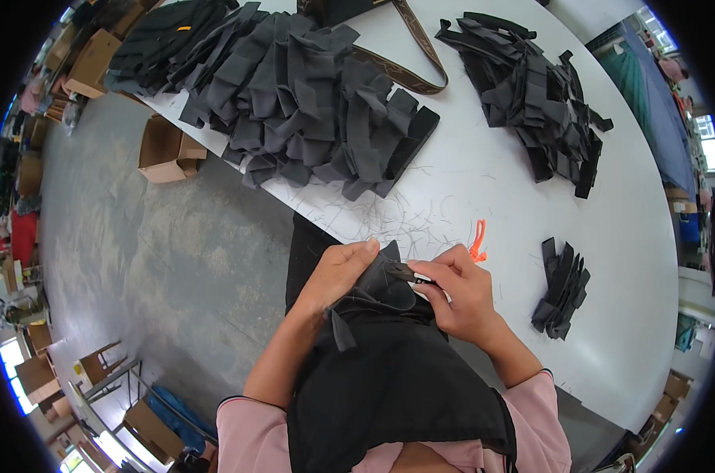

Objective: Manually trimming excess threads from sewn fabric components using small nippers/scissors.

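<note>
In front of my dark apron [397, 378], my left hand [335, 274] is closed on a dark grey fabric piece [385, 290], thumb on top, with a loose strip hanging down beside the wrist. My right hand [460, 290] pinches small thread snips [408, 273]. Their blades point left and lie against the fabric; whether they are spread is too small to tell. Cut thread ends [405, 217] are scattered over the white table [483, 173] just beyond my hands. An orange cord loop [479, 240] lies right of my right hand.
A large heap of grey fabric pieces [294, 94] covers the table's far left. Another pile [531, 102] sits far right, and a small bundle [561, 289] lies nearer on the right. A brown patterned strap [420, 47] curves between the heaps. An open cardboard box [164, 150] stands on the floor.
</note>
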